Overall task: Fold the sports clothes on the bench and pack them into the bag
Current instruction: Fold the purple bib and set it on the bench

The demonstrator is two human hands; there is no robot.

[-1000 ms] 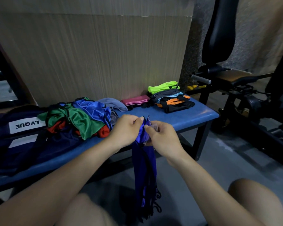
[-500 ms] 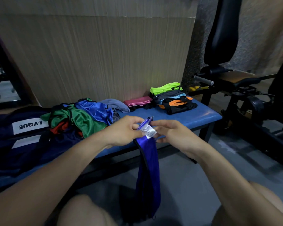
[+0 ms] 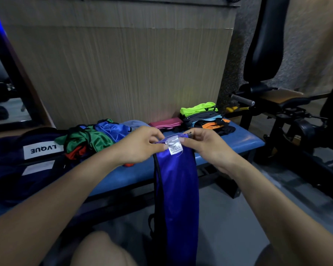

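A shiny blue garment [image 3: 176, 198] with a white care label hangs down in front of the blue bench [image 3: 244, 141]. My left hand [image 3: 140, 144] pinches its top hem on the left, and my right hand [image 3: 206, 148] pinches the same hem on the right. An unfolded heap of green, blue and red clothes [image 3: 92, 139] lies on the bench to the left. A folded stack topped with neon green [image 3: 204, 118] stands at the bench's far right, a folded pink piece [image 3: 165, 123] beside it. The dark navy bag [image 3: 17, 162] with a white label lies at the left end.
A wood-grain wall panel [image 3: 123, 73] rises behind the bench. Black gym machines [image 3: 288, 120] stand to the right on the grey floor. A mirror [image 3: 0, 93] leans at the far left. My knees show at the bottom edge.
My hands have moved apart along the hem, spreading the garment's top wider. The white label is in full view now, and the cloth hangs flatter.
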